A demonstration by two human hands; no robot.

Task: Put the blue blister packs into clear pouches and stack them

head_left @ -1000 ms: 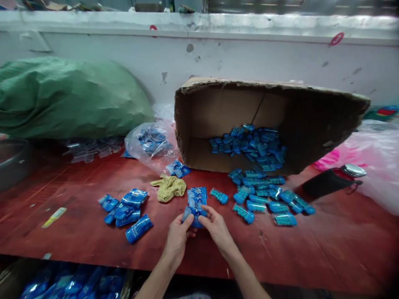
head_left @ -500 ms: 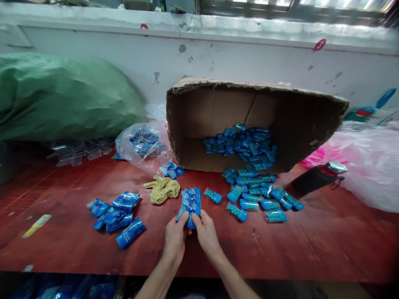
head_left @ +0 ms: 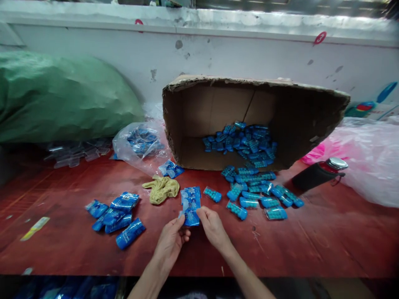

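A flat blue printed packet (head_left: 191,202) is held upright between my two hands near the table's front middle. My left hand (head_left: 172,237) pinches its lower left corner, the other fingers curled beneath. At the lower right edge, the thumb and fingers of my right hand (head_left: 213,226) close on the packet. Just right of it lies a small clear container with blue-green pieces (head_left: 213,194). A yellow-green glove (head_left: 162,189) rests to the left, and several filled blue packets (head_left: 116,212) form a pile farther left.
A cardboard box (head_left: 205,162) on its side holds many small containers, with several more spilled in front. A black bottle (head_left: 318,176) leans at the right. Behind are a green sack (head_left: 68,99) and plastic bags (head_left: 370,162).
My hands have moved slightly apart, uncovering more of the packet's lower part. My left hand has shifted down and left, and the camera view has moved slightly.
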